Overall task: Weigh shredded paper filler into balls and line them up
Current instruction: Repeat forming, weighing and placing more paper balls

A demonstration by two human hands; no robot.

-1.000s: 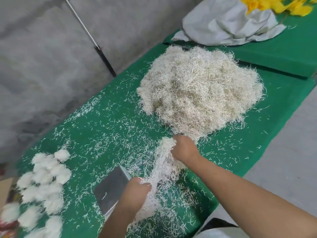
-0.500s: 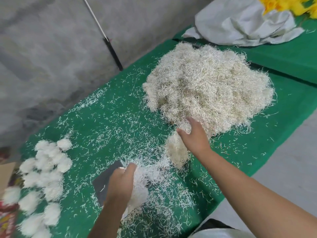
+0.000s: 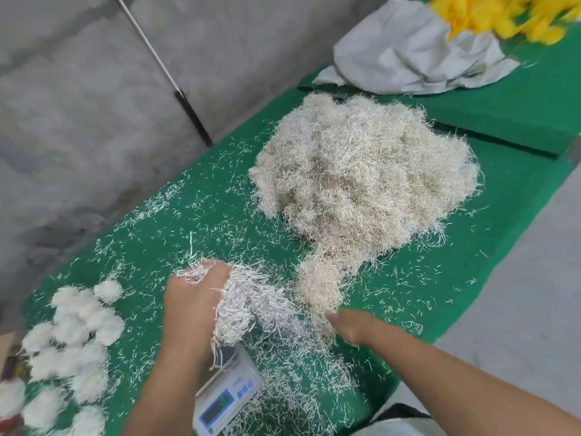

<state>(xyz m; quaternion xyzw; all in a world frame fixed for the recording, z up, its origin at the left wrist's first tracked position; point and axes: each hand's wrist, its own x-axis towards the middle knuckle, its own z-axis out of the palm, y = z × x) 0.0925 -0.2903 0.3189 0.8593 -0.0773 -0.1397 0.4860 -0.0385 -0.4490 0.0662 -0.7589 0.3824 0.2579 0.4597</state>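
Observation:
A big heap of pale shredded paper (image 3: 361, 180) lies on the green table (image 3: 201, 196). My left hand (image 3: 191, 303) grips a white clump of shreds (image 3: 242, 306) held just above a small digital scale (image 3: 226, 398), whose platform is mostly hidden by the clump and my arm. My right hand (image 3: 349, 325) lies low on the cloth to the right of the clump, fingers pointing left into loose shreds; its grip is blurred. Several finished white paper balls (image 3: 72, 338) sit clustered at the left.
Loose shreds litter the cloth everywhere. A crumpled grey-white sheet (image 3: 408, 55) and yellow flowers (image 3: 509, 14) lie at the far right on a second green surface. A thin rod (image 3: 163, 67) leans on the concrete wall. The table's right edge drops to the grey floor.
My right hand left the big heap and came down beside the scale. My left hand lifted its clump up over the scale. The scale's display has come into view.

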